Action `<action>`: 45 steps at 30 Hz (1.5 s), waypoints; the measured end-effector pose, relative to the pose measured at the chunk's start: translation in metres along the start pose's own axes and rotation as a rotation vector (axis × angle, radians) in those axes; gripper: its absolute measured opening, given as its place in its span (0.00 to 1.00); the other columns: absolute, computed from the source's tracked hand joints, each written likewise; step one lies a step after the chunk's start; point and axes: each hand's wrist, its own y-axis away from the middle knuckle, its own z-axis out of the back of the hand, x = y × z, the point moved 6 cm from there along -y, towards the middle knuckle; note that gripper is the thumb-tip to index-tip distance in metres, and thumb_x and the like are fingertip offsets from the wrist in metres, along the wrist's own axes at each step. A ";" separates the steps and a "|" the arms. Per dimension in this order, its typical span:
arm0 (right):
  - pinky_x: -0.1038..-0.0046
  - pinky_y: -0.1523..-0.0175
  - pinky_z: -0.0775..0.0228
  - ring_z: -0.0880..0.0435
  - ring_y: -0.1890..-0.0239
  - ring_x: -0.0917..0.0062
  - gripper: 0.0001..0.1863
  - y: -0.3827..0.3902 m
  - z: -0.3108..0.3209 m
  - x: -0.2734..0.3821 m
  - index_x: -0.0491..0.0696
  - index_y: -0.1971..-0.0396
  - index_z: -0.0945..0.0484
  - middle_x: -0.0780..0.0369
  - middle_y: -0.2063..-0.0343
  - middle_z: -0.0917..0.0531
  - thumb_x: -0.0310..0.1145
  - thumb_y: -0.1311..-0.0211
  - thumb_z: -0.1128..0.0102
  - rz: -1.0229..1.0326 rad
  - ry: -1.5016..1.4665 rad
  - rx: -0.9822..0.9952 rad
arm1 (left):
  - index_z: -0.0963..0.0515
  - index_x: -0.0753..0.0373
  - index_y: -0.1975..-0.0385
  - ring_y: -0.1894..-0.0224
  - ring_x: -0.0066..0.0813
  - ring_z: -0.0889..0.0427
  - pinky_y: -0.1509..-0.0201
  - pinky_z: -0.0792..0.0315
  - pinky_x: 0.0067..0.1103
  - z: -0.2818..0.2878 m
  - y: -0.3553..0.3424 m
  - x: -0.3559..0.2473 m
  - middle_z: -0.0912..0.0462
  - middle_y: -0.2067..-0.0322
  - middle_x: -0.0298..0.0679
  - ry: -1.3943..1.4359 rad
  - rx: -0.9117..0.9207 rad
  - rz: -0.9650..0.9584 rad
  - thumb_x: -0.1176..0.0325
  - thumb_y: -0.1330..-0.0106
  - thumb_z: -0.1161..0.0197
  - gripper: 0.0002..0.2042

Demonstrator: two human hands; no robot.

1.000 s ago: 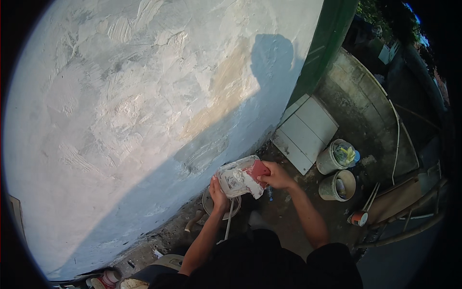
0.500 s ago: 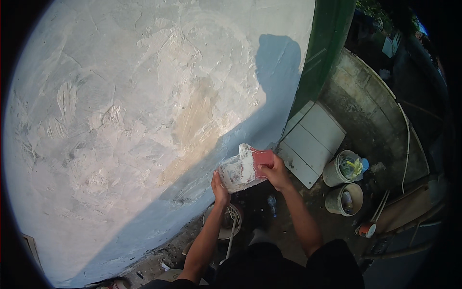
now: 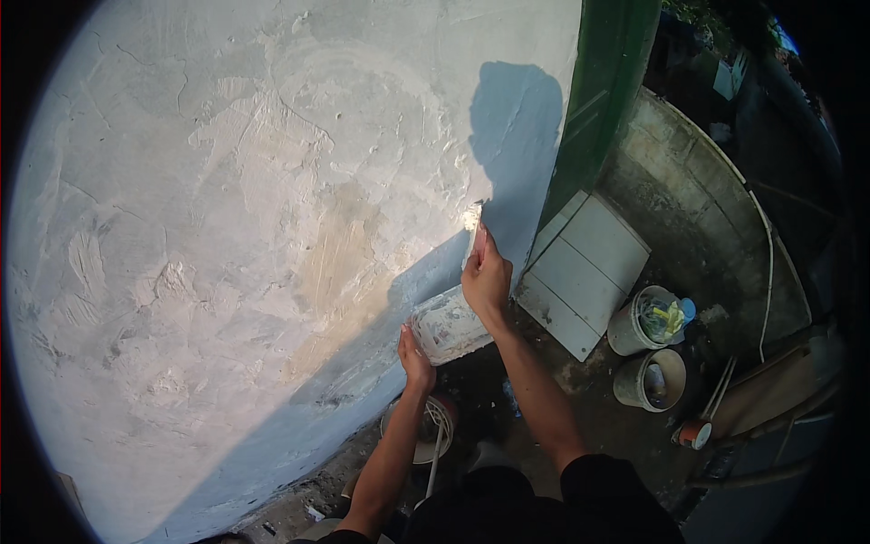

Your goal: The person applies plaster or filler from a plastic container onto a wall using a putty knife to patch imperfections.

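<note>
The red scraper [image 3: 479, 247] is by the wall [image 3: 227, 227], near the wall's right edge; I can't tell if they touch. The right hand [image 3: 489, 281] squeezes it. Below, the left hand [image 3: 417, 363] grips a messy tray [image 3: 450, 330] by its left edge. Two buckets [image 3: 627, 332] stand right of them.
</note>
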 end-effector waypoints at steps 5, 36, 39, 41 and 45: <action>0.70 0.75 0.31 0.21 0.83 0.61 0.29 0.007 -0.025 0.000 0.38 0.40 0.33 0.44 0.80 0.23 0.18 0.47 0.47 0.147 0.016 -0.008 | 0.30 0.68 0.47 0.48 0.33 0.24 0.40 0.32 0.29 0.013 -0.001 0.008 0.23 0.50 0.43 0.030 -0.024 0.020 0.54 0.24 0.60 0.22; 0.77 0.52 0.27 0.16 0.57 0.74 0.14 -0.015 0.012 -0.031 0.39 0.52 0.23 0.54 0.63 0.15 0.19 0.38 0.47 0.068 -0.373 -0.139 | 0.32 0.69 0.45 0.47 0.35 0.24 0.41 0.31 0.29 -0.024 -0.013 0.021 0.25 0.49 0.45 0.031 -0.004 0.033 0.52 0.24 0.62 0.25; 0.79 0.54 0.27 0.16 0.58 0.79 0.14 -0.010 -0.001 -0.022 0.39 0.52 0.23 0.55 0.62 0.15 0.19 0.37 0.47 0.099 -0.386 -0.042 | 0.32 0.69 0.45 0.47 0.35 0.25 0.40 0.31 0.29 -0.007 -0.013 0.018 0.24 0.49 0.45 0.046 -0.015 0.037 0.52 0.24 0.62 0.24; 0.79 0.55 0.28 0.17 0.59 0.80 0.13 -0.011 -0.001 -0.028 0.39 0.53 0.23 0.56 0.63 0.15 0.20 0.37 0.47 0.105 -0.422 -0.043 | 0.33 0.69 0.44 0.46 0.35 0.25 0.40 0.32 0.30 0.000 -0.012 0.017 0.25 0.48 0.44 0.040 -0.017 0.033 0.51 0.24 0.62 0.25; 0.80 0.56 0.28 0.18 0.60 0.82 0.13 -0.004 -0.007 -0.027 0.39 0.53 0.23 0.58 0.64 0.15 0.20 0.37 0.45 0.108 -0.500 -0.002 | 0.33 0.68 0.43 0.45 0.35 0.26 0.40 0.32 0.32 0.020 -0.009 0.016 0.26 0.47 0.44 0.062 -0.013 0.040 0.50 0.24 0.61 0.25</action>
